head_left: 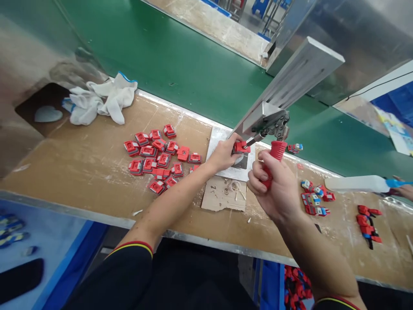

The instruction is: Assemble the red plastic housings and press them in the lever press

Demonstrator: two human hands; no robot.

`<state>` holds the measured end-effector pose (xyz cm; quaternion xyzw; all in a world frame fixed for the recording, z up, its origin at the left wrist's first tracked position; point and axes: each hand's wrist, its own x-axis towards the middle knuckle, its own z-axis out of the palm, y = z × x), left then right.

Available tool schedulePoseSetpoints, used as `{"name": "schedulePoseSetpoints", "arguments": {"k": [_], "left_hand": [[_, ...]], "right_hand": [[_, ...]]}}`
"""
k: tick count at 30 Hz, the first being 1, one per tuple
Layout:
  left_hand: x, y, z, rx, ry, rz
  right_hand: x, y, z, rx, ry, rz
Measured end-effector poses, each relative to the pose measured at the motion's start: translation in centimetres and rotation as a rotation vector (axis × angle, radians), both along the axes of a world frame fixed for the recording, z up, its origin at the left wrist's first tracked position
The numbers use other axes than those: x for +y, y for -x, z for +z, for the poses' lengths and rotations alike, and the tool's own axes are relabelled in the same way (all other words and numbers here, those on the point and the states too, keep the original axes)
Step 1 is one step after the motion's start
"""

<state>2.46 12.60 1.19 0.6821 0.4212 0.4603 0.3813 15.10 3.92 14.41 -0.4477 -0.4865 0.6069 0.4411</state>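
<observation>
My left hand (226,152) is closed around a red plastic toy part (241,147), holding it on the base plate (222,135) beneath the rod of a metal toggle clamp (271,122). The fingers of my right hand (274,181) wrap round the clamp's red ribbed handle (276,156). That clamp is mounted on a tall slotted metal bar (300,71). Left of my left hand lie several red and grey toy parts (156,157) in a loose cluster. A torn piece of cardboard (222,200) with small metal bits and a rubber band lies in front of the plate.
White gloves (106,99) lie at the left, near a green conveyor belt (193,73). Toy figures (314,198) and red-black parts (368,224) lie on the right. Another person's hand (403,189) is at the right edge by a white bottle (358,183). Below stands a blue bin (271,284).
</observation>
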Motion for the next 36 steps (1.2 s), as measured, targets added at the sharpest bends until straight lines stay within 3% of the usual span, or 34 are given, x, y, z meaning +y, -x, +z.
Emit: {"name": "schedulePoseSetpoints", "arguments": {"k": [9, 13, 18, 21, 23, 26, 29, 36], "left_hand": [[0.5, 0.1, -0.7, 0.008, -0.008, 0.003], [0.5, 0.2, -0.6, 0.072, -0.02, 0.02], [0.5, 0.6, 0.4, 0.173, -0.037, 0.025], [0.4, 1.6, 0.8, 0.223, -0.057, -0.064], [0.2, 2.7, 0.9, 0.266, -0.064, -0.113], [0.2, 4.6, 1.0, 0.401, -0.065, -0.073], [0.0, 6.6, 1.3, 0.538, -0.057, -0.014], [-4.2, 9.2, 1.4, 0.754, -0.028, -0.055]], "right_hand": [[3.3, 1.6, -7.8, -0.065, -0.398, -0.254], [5.4, 2.1, -9.6, -0.201, -0.504, -0.376], [6.1, 1.8, -9.3, -0.279, -0.522, -0.389], [5.9, 1.7, -8.7, -0.244, -0.462, -0.357], [6.0, 2.1, -8.3, -0.184, -0.398, -0.416], [6.6, 2.8, -7.7, -0.175, -0.365, -0.493], [7.1, 3.0, -7.4, -0.228, -0.432, -0.494], [7.6, 2.0, -7.9, -0.212, -0.52, -0.399]]}}
